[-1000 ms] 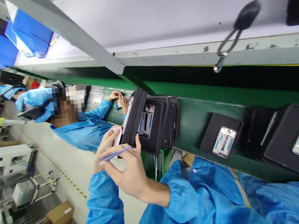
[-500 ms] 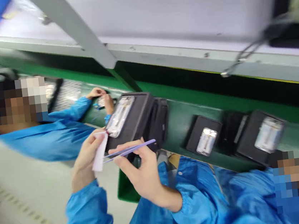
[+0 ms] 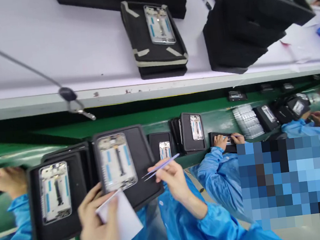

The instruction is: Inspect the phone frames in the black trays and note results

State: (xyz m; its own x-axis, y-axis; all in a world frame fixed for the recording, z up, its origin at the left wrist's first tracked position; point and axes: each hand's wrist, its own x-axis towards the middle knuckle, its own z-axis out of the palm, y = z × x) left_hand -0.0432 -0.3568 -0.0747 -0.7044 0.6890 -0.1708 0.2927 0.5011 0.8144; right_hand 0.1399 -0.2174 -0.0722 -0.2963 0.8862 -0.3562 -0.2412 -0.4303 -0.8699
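Two hands work close together at the bottom of the head view, the only view there is. The left hand [image 3: 98, 227] grips the near edge of a black foam tray [image 3: 142, 164] and, under the same thumb, pins a white sheet [image 3: 127, 218] against that edge. Bedded in the tray lies a phone frame [image 3: 116, 161], bare metal with blue strips, tilted toward the camera. The right hand [image 3: 174, 178] pinches a pair of purple tweezers [image 3: 161, 167] between thumb and forefinger; the tips point left and hang just off the frame's right side, apart from it. Whether the tips carry anything is too small to tell.

Just to the left sits a second tray [image 3: 56, 199] with its own frame, overlapping the held one. Both lie at the edge of the green conveyor [image 3: 154, 118], where more trays run off to the right. Above it a white counter [image 3: 54, 51] bears further black trays. At the left edge another person's hand [image 3: 9, 183] and blue sleeve show; to the right a co-worker's hand [image 3: 220, 141] rests on a tray of its own.

Judging from this, the step in hand is fine work on the held frame, with the tool poised but not yet in. The next move seems to call for a steady tray and a small, exact approach of the tips to the frame's edge, without nudging the sheet.
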